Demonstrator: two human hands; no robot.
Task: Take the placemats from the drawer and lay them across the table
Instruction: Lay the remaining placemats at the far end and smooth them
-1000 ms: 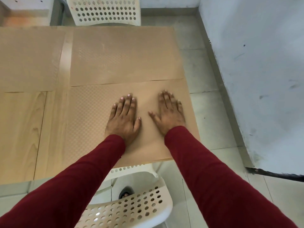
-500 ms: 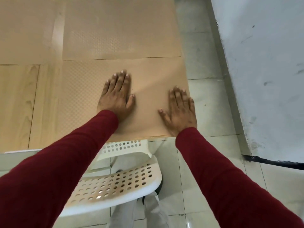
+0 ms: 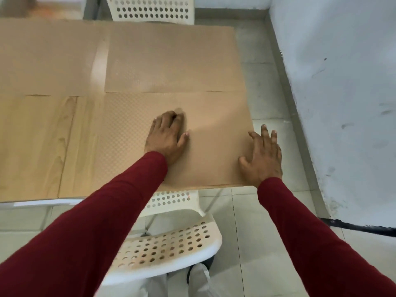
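Note:
Three tan textured placemats lie on the wooden table (image 3: 32, 146): one at the near right (image 3: 214, 129), one behind it at the far right (image 3: 171, 61), and one at the far left (image 3: 42, 61). My left hand (image 3: 166, 136) rests palm down on the middle of the near mat; its fingertips are blurred and look drawn in a little. My right hand (image 3: 262, 155) lies flat with spread fingers on the near mat's right edge, close to its front right corner, with the fingertips reaching past the edge. Both arms wear dark red sleeves.
A white perforated chair (image 3: 171, 247) stands right below me, tucked under the table's front edge. A second white chair (image 3: 150, 9) is at the far side. A pale wall (image 3: 342, 103) runs along the right, with a strip of tiled floor (image 3: 267, 103) between it and the table.
My right hand has slid from the middle of the near mat out to its right edge. My left hand stayed near the middle, and its fingers have drawn in.

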